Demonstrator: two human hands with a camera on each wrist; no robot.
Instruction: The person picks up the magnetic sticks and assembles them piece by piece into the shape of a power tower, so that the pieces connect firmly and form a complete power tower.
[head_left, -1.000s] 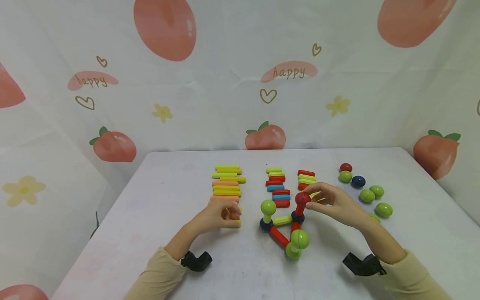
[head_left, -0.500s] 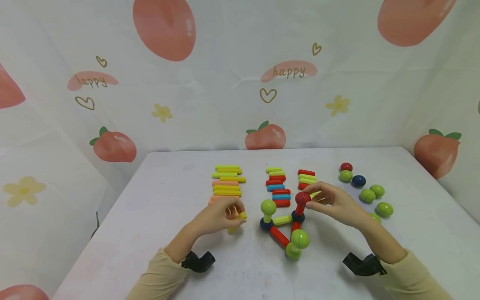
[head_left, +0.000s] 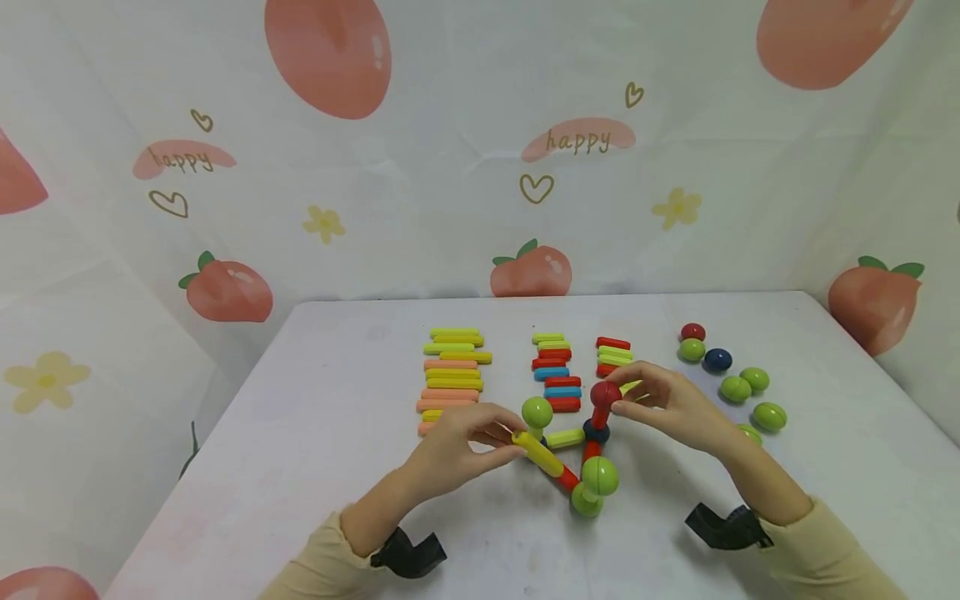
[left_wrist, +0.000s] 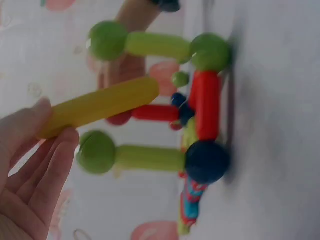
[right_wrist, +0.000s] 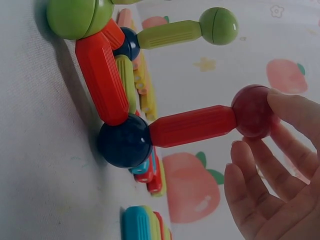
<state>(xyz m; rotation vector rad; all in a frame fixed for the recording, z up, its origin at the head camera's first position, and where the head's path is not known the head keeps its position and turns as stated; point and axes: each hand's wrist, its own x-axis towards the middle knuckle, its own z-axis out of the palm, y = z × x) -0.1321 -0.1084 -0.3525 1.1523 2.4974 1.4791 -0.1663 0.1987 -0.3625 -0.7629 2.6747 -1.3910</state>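
Note:
A yellow rod (left_wrist: 100,106) is pinched at one end between the thumb and fingers of my left hand (head_left: 461,446), its free end pointing toward the stick-and-ball frame. That frame has a triangular base of red and light green rods joined by two dark blue balls (right_wrist: 125,141) and a green one (head_left: 587,502). An upright rod rises from each corner. Two uprights carry green balls (head_left: 537,412); the third, a red rod (right_wrist: 193,126), carries a red ball (right_wrist: 255,111). My right hand (head_left: 671,408) pinches that red ball between thumb and fingertips.
Yellow, green and orange long rods (head_left: 453,384) lie in a column on the left of the white table (head_left: 337,375). Two columns of shorter rods (head_left: 557,375) lie behind the frame. Loose balls (head_left: 735,388) in green, red and dark blue are scattered at the right.
My left hand has picked the yellow rod up from the near end of the left column and carried it right, close to the frame. The right hand has stayed at the red ball.

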